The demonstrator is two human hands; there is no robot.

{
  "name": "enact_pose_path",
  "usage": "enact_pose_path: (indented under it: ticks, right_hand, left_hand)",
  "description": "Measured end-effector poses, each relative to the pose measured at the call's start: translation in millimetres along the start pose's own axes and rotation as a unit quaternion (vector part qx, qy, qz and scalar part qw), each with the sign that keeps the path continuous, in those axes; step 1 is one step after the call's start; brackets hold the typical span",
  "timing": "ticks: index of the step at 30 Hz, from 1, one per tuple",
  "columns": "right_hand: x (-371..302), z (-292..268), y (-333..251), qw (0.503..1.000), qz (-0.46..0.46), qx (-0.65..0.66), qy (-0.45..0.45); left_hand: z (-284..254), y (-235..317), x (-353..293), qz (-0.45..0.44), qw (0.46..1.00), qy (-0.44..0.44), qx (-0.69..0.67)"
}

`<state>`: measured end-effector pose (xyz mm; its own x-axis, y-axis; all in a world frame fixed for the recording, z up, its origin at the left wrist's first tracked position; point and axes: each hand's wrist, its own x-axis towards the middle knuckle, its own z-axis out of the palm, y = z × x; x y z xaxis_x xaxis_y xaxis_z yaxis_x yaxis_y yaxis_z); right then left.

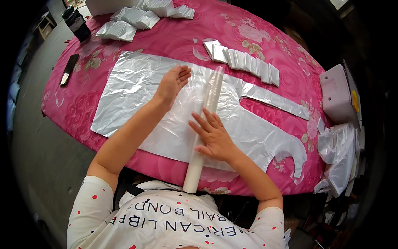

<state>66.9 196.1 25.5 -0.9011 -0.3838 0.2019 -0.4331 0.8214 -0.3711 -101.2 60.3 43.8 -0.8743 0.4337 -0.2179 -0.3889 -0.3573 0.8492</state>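
A silvery-white plastic carrier bag point(137, 89) lies flat and creased on the table, its two handle strips pointing right. Across its middle rests a long whitish roll point(193, 174), which reaches from the table's near edge to the bag's far edge. My right hand point(213, 137) lies on the roll with its fingers spread. To the left of the roll, my left hand point(173, 85) is held over the bag, its fingers stretched out and nothing in it. Whether the left hand touches the plastic I cannot tell.
A pink flowered cloth point(74, 112) covers the table. Folded white packets point(248, 63) lie in a row beyond the bag, with more stacks point(134, 18) at the far left. A dark bottle point(76, 24), a phone point(69, 69), a pale box point(338, 93) and crumpled plastic point(336, 145) stand or lie around.
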Motion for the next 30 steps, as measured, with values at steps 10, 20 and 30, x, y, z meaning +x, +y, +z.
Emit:
enact_pose_path:
  ticks: [10, 20, 30]
  right_hand:
    - [130, 28, -74, 0.937, -0.203, 0.28, 0.049]
    - [243, 107, -93, 0.982, -0.182, 0.021, -0.047]
    - [255, 145, -143, 0.851, 0.181, 0.398, 0.292]
  left_hand:
    - [-185, 63, -126, 0.087, 0.981, 0.084, 0.149]
    - [-196, 43, -220, 0.138, 0.8, 0.172, 0.557]
    - [-180, 46, -210, -0.017, 0.88, 0.191, 0.435]
